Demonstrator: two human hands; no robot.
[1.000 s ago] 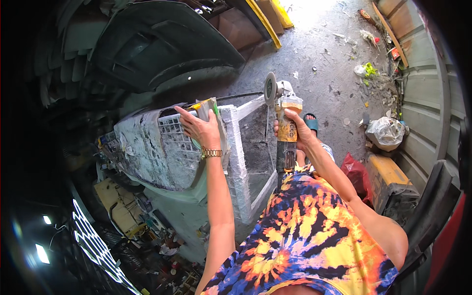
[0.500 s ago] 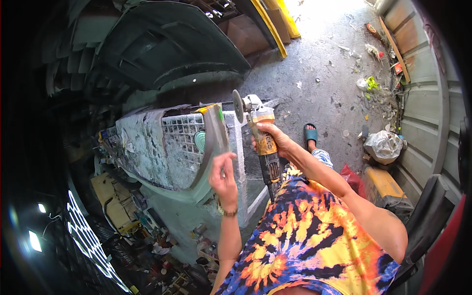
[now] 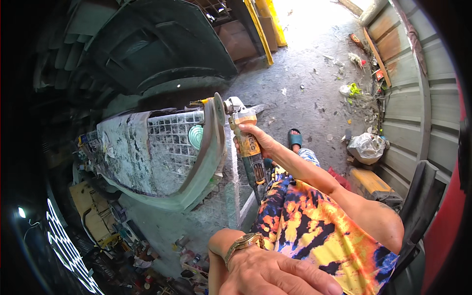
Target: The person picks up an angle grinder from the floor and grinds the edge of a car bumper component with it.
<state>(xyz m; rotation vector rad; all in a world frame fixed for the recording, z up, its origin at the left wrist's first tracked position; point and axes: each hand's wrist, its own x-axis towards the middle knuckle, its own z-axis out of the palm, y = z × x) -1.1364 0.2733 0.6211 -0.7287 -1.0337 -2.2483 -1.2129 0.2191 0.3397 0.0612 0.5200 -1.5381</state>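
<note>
My right hand [image 3: 256,136] is wrapped around the yellow and black body of an angle grinder [image 3: 252,156]. The grinder's round disc [image 3: 219,107] is at the upper end of a curved greenish-grey car bumper [image 3: 196,189]; whether it touches cannot be told. Close to the camera, over my tie-dye shirt, my left hand [image 3: 275,273] has its fingers stretched to the right and holds nothing visible. Some fingertips are cut off by the lower edge. A metal wristwatch [image 3: 243,242] sits on the left wrist. The bumper lies over a white, paint-crusted wire-grid stand [image 3: 174,130].
A dark car hood [image 3: 162,46] leans behind the stand. Litter and a stuffed clear plastic bag [image 3: 367,147] lie along the corrugated wall [image 3: 400,110] at right. A yellow box [image 3: 372,184] stands near my right arm. Tools and clutter fill the lower left.
My left hand has come from beside the bumper back toward my chest, close to the camera. The grinder's disc has moved closer to the bumper's end. The view has shifted slightly.
</note>
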